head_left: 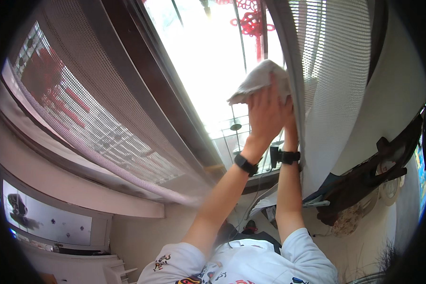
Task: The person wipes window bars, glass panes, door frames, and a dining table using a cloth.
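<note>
My left hand (266,112) lies flat over a crumpled whitish cloth (261,76), pressing it towards the bright window pane (206,64). Its fingers point up across the cloth. My right hand (289,110) is close behind, at the cloth's lower right corner by the edge of the right mesh curtain (335,96). Most of its fingers are hidden by my left hand, so its grip does not show. Each wrist wears a black strap, and a small dark device with a cable sits at the right one.
A second mesh curtain (127,117) hangs along the left, beside the dark window frame (156,67). Metal bars and a red knotted ornament (252,25) show through the glass. Dark carved wooden furniture (362,181) stands at right. At lower left is a white cabinet (74,266).
</note>
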A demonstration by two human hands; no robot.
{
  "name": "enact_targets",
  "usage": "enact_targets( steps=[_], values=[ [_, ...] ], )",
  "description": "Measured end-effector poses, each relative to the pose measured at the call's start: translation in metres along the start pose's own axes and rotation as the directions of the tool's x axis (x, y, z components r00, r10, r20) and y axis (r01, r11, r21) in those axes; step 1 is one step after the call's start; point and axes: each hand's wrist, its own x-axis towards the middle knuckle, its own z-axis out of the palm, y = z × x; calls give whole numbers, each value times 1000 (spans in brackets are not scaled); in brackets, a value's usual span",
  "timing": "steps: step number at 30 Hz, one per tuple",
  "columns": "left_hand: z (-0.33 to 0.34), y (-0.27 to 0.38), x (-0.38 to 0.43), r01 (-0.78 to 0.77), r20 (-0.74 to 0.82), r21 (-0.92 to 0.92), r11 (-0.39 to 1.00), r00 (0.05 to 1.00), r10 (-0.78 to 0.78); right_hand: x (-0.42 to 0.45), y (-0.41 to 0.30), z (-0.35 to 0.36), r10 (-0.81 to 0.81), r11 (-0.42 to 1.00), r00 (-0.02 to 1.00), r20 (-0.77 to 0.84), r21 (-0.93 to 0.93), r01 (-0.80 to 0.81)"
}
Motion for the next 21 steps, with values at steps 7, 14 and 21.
enact_targets(
  steps=[7, 14, 21],
  values=[
    [79, 4, -66, 27, 232, -11, 1000, 972, -24, -18, 29, -29, 57, 992, 993, 107, -115, -44],
    [101, 2, -167, 251, 219, 130, 959, 936, -275, -92, 67, -40, 210, 949, 965, 159, -270, -162],
    [45, -29, -125, 312, -18, 80, 947, 950, -311, -48, 32, 8, 248, 958, 968, 38, -159, -239]
  ],
)
